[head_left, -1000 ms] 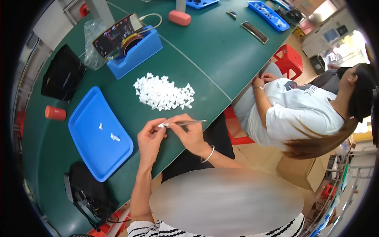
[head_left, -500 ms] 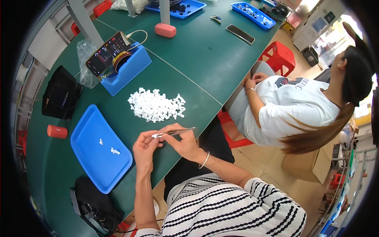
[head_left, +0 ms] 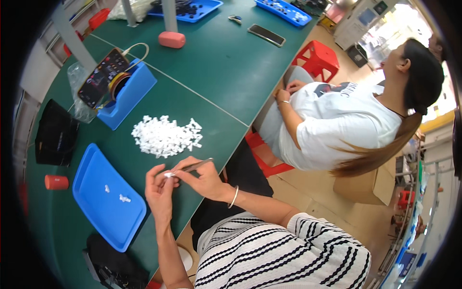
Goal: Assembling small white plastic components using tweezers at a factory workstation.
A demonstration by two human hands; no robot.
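White plastic, a small piece [head_left: 168,174], sits pinched in the fingers of the left hand [head_left: 159,192] over the green table [head_left: 216,72]. The right hand [head_left: 204,180], at its 3 o'clock and touching it, holds metal tweezers [head_left: 195,166] with fingers closed, tips at the piece. A pile of white parts [head_left: 166,136] lies at 12 o'clock, a blue tray [head_left: 96,212] at 9 o'clock.

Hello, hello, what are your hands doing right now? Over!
Left hand pinching a small white part. Right hand gripping metal tweezers, tips on that part. White parts pile just beyond, blue tray to the left. Nothing blocking.
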